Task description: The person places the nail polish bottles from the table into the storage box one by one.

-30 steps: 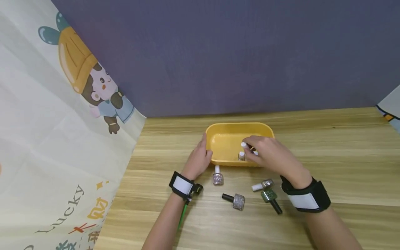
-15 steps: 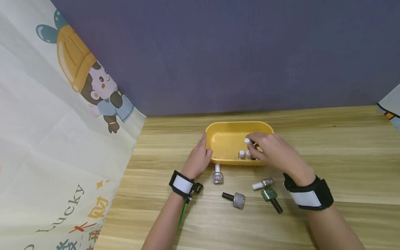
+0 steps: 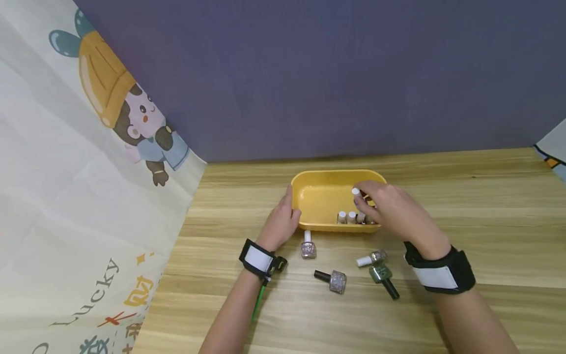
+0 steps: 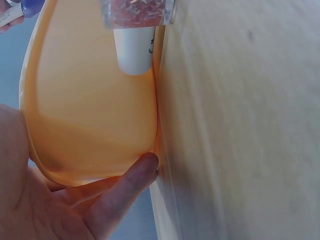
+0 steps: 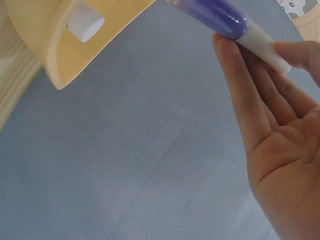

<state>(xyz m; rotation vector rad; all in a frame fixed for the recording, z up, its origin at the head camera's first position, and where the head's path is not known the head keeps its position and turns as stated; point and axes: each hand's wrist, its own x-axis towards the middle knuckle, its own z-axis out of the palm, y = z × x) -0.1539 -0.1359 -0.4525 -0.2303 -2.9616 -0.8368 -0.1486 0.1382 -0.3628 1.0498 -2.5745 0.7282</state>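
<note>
A yellow plastic basket [image 3: 336, 174] stands on the wooden table. My left hand [image 3: 280, 223] rests against its left end, fingers fairly straight along the outside and one fingertip low at the corner. My right hand [image 3: 391, 206] pinches the white cap of a nail polish bottle between thumb and fingers, above the basket's right side. The right wrist view shows purple-blue polish in this bottle [image 5: 215, 17]. Several white-capped nail polish bottles [image 3: 352, 218] stand in a row along the basket's front wall; my right hand partly hides the row's right end.
In front of the basket lie a pink glitter bottle [image 3: 308, 250], a silver glitter bottle [image 3: 338, 282] with a black cap, a white-capped glitter bottle [image 3: 378, 256] and a green bottle [image 3: 380, 273]. A dark panel [image 3: 327, 83] rises behind; a printed cloth [image 3: 88, 196] hangs left.
My right hand has shifted slightly right and up in the head view with the pinched bottle, uncovering more white caps in the front row. The left hand stays on the basket.
</note>
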